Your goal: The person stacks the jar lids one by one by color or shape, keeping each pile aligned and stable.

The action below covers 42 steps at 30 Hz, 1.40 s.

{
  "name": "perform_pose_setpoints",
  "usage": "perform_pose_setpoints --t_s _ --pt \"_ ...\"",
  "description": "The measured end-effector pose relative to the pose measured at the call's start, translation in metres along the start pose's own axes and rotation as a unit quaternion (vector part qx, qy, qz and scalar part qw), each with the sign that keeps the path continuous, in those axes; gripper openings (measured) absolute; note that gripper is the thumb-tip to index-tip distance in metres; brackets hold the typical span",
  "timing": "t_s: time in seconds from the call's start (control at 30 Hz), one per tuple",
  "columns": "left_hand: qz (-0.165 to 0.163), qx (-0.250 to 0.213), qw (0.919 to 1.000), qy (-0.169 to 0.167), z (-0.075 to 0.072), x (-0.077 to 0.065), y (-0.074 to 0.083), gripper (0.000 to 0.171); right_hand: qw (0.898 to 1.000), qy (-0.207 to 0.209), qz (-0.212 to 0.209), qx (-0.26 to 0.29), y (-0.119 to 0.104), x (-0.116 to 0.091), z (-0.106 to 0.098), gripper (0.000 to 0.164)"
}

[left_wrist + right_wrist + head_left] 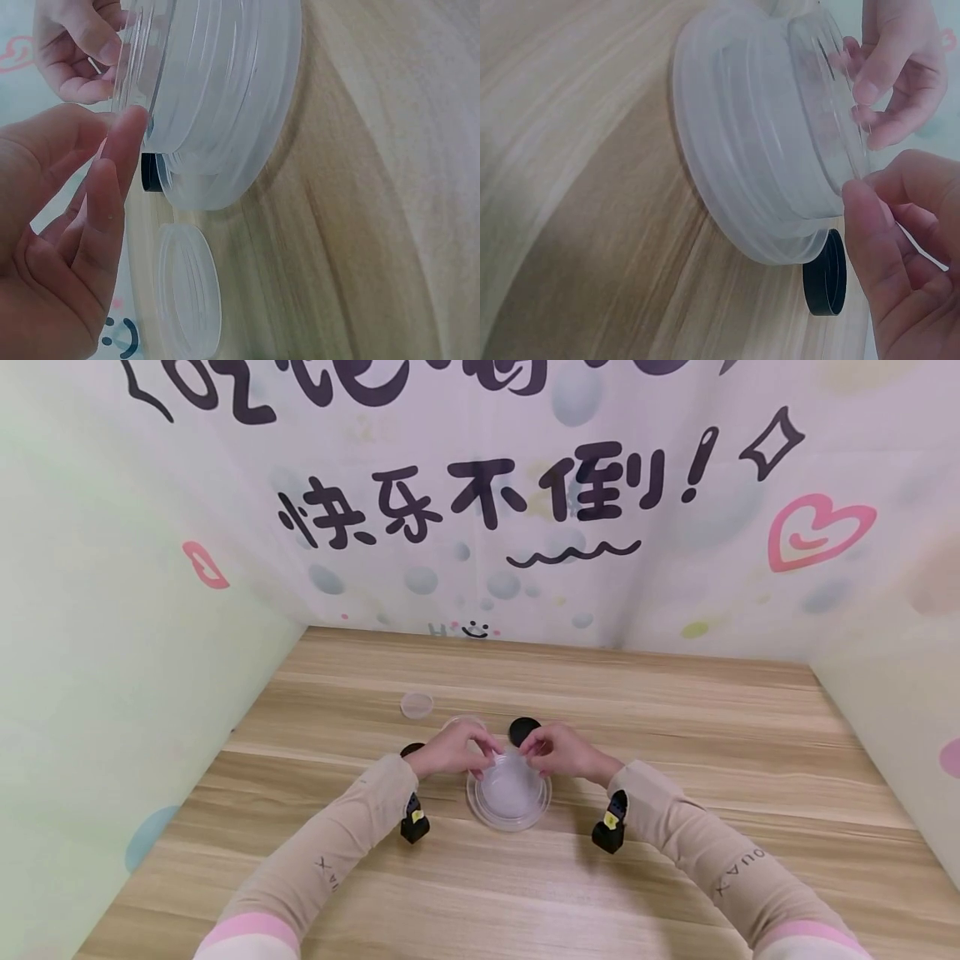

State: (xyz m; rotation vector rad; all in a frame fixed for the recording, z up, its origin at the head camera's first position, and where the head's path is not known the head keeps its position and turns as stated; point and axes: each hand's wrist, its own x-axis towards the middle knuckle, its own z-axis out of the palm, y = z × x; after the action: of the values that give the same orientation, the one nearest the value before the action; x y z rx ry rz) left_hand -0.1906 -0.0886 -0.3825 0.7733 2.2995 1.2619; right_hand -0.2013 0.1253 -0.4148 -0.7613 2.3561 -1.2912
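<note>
A stack of clear round plastic lids (486, 815), wider at the bottom, sits on the wooden table in front of the person. At its top is a smaller transparent lid (821, 112), its rim facing up to the fingers. My left hand (459, 750) pinches that rim at the far left, thumb and fingertips on the edge. On the far right of the same rim, my right hand (566, 752) pinches with thumb and forefinger, as the right wrist view shows closely. The two hands face each other across the lid.
Just behind the stack lies a black round lid (522, 729). Another black lid (412, 748) is partly hidden by the left wrist. Beyond the left hand are a clear lid (465, 722) and a smaller clear disc (417, 705). A printed cloth (465, 585) hangs behind the table.
</note>
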Motion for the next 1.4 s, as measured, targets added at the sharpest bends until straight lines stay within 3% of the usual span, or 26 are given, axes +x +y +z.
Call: perform_pose_setpoints --t_s 0.23,0.97,1.23,1.4 --pt "0.002 0.003 0.9999 0.013 0.006 0.014 -0.033 0.02 1.0 -0.002 0.003 -0.003 -0.001 0.0 0.001 0.012" --pt "-0.004 0.025 0.9994 0.023 0.009 0.015 -0.036 0.02 1.0 0.006 0.006 0.001 0.007 0.003 0.004 0.01" --pt "-0.001 0.028 0.9993 0.025 0.01 0.012 -0.034 0.019 0.999 -0.007 -0.043 0.021 0.013 0.004 0.0 0.005" --pt "-0.005 0.026 0.9993 0.025 0.009 0.012 -0.034 0.019 1.0 0.003 -0.007 0.01 0.009 0.004 0.002 0.009"
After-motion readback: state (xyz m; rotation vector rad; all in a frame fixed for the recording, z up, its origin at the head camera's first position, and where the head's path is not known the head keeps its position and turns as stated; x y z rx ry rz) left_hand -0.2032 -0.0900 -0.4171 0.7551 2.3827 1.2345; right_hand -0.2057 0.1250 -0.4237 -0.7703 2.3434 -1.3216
